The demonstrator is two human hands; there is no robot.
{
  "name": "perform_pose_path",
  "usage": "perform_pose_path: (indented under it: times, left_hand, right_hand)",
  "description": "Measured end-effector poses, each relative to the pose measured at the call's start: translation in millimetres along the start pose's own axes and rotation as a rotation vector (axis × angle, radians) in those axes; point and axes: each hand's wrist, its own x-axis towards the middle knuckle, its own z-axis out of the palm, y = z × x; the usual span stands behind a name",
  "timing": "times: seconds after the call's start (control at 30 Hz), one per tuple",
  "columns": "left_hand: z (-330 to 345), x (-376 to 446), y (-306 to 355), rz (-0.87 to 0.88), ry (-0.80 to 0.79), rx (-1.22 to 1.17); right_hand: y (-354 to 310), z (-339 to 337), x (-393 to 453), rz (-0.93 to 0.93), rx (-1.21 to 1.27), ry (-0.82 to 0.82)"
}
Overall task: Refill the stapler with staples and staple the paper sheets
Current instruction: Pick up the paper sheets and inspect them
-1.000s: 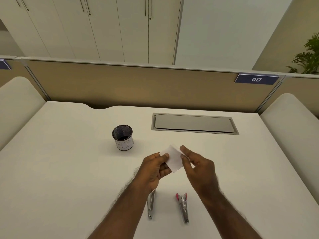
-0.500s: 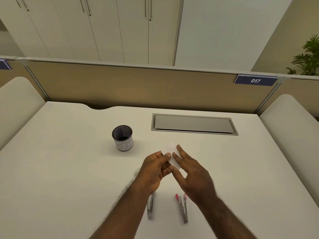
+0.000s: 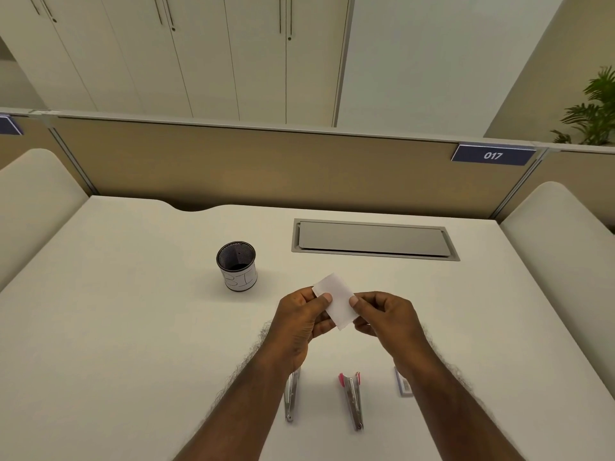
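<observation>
You hold a small white paper (image 3: 335, 301) up above the white desk (image 3: 133, 327), a bit below the middle of the frame. Your left hand (image 3: 301, 322) pinches its left edge, with the thumb on top and the other fingers curled under. Your right hand (image 3: 387, 319) pinches its right edge the same way. The paper sits tilted, with one corner pointing up and away from you.

Near the bottom middle of the frame, the stapler lies on the desk in two long parts. The silver part (image 3: 292, 392) is on the left, and your left wrist hides its top. The part with the pink tip (image 3: 352, 400) lies just to the right of it, apart from it. A small flat thing (image 3: 403, 385) lies farther right, partly under your right arm; you cannot tell what it is.

A black mesh cup (image 3: 237, 265) with a white label stands on the desk, up and to the left of your hands. A long grey flap (image 3: 374, 239) is set into the desk past your hands. A blue tag (image 3: 493, 155) that says 017 sits on the wall at the upper right.
</observation>
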Motion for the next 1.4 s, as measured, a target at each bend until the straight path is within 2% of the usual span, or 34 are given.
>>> perform_pose_path:
  times: [0.23,0.67,1.03,1.2,1.27,1.4]
  left_hand:
    - [-1.0,0.5,1.8,-0.03,-0.017,0.004]
    - [-1.2,8.6,2.5,-0.053,0.031,0.094]
    - [1.2,11.5,1.8,-0.04,0.072,0.126]
    - [-2.0,7.7,-8.5,-0.061,0.026,-0.104]
    - [-3.6,6.0,-13.7,-0.071,0.012,-0.126]
    - [-4.4,5.6,-19.3,-0.014,0.071,-0.029]
  right_hand:
    - [-4.8,-2.3,-3.0,0.116,0.16,-0.077]
    - [-9.3,-3.3,-9.3,0.119,0.11,-0.169]
    - [-5.4,5.5,-9.7,0.037,0.018,-0.089]
    - [-0.7,7.5,-8.8,0.042,0.109,0.04]
    - [3.5,8.3,-9.2,0.019,0.139,0.099]
    - [19.3,7.5,-11.2,-0.002,0.096,0.042]
